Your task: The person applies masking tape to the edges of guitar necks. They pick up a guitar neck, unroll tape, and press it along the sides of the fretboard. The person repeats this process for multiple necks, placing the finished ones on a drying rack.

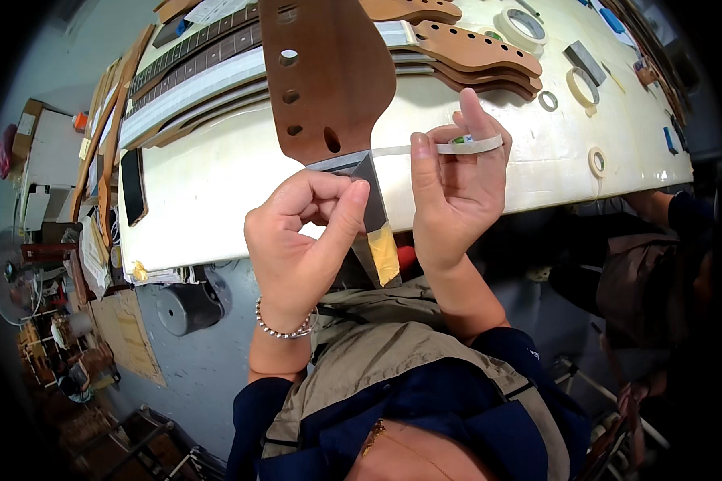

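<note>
A brown guitar neck point(329, 80) stands in front of me, its wide headstock with peg holes uppermost. Below the headstock its dark grey face slopes toward my lap, with yellow tape point(383, 255) near the lower end. My left hand point(301, 232) is closed in a pinch against the neck just under the headstock; what lies between thumb and fingertips is hidden. A roll of pale masking tape point(485, 145) sits around fingers of my right hand point(461, 192), the thumb pressing it. From this roll, a narrow strip stretches left to the neck's edge below the headstock.
More guitar necks point(477, 52) lie stacked across the far side of the white table point(208, 228). A dark phone point(133, 186) rests near its left edge. Tape rolls point(583, 86) and a grey block point(586, 62) are at right. Another person's arm point(654, 207) shows beyond the right edge.
</note>
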Tool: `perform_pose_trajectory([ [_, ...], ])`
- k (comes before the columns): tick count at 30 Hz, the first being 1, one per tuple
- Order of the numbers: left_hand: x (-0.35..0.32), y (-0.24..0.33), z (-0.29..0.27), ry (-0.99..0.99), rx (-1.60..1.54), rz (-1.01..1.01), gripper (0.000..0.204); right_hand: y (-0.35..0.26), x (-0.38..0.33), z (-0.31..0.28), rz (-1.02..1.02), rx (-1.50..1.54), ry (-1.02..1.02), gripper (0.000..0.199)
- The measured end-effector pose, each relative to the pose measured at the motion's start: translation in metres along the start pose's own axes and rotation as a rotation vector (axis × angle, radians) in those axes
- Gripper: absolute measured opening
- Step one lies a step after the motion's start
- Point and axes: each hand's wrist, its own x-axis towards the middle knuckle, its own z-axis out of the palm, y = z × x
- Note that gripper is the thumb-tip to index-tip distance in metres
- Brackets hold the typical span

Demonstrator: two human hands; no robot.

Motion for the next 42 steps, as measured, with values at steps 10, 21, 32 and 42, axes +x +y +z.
perform_pose_trajectory([
  [10, 0.002, 0.005, 0.000, 0.020, 0.012, -0.080, 0.013, 0.001, 0.001, 0.002, -0.021, 0.025, 0.002, 0.050],
  [21, -0.001, 0.010, 0.003, 0.066, -0.009, -0.138, 0.012, -0.042, -0.017, -0.015, -0.640, 0.159, -0.371, 0.016],
  [32, 0.047, -0.066, -0.116, 0.075, 0.371, 0.080, 0.019, 0.009, 0.086, -0.185, 0.142, -1.549, -0.521, 0.016],
  [42, 0.045, -0.089, -0.114, 0.113, 0.861, 0.069, 0.025, 0.102, 0.197, -0.256, 0.162, -1.973, -0.292, 0.019],
])
